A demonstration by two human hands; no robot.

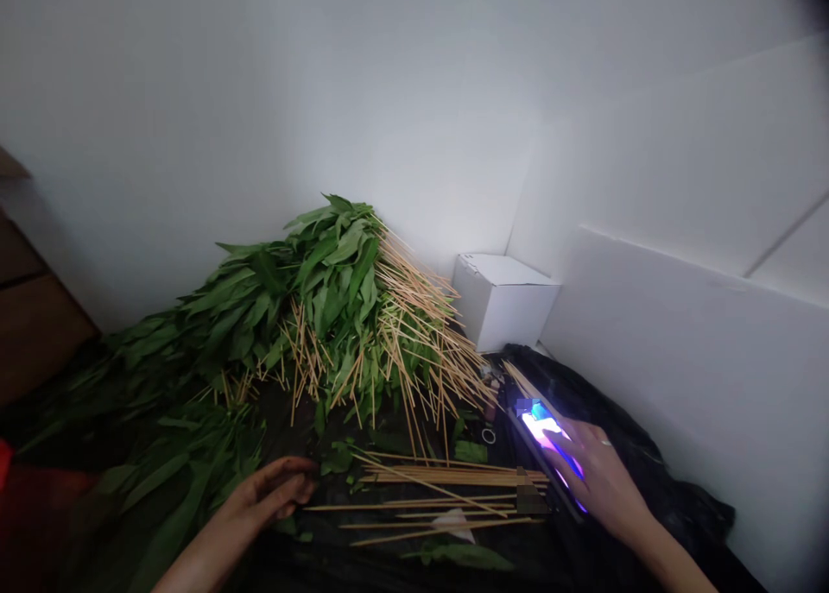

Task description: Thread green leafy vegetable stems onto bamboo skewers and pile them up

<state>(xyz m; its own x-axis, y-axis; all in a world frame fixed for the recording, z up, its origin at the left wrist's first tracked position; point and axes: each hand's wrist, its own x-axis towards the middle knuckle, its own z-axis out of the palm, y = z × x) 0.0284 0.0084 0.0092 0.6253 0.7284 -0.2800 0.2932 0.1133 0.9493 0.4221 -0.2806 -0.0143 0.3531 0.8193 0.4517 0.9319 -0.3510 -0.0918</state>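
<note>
Phone [541,427]: screen lit white, violet and blue, set aslant toward the right edge of the black sheet [363,573], partly covered. Loose sticks [453,474]: thin, pale, bare; lying flat toward the near edge, mostly running left to right, one crossing others diagonally, right ends beside the phone. Skewered leaves [337,265]: long, green, heaped toward the far edge, many pale stick ends splaying out rightward and nearer.

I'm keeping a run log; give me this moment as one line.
left hand: near loose wooden skewers, grip unclear | right hand: over lit smartphone | beyond: heaped green leaves, white box
</note>
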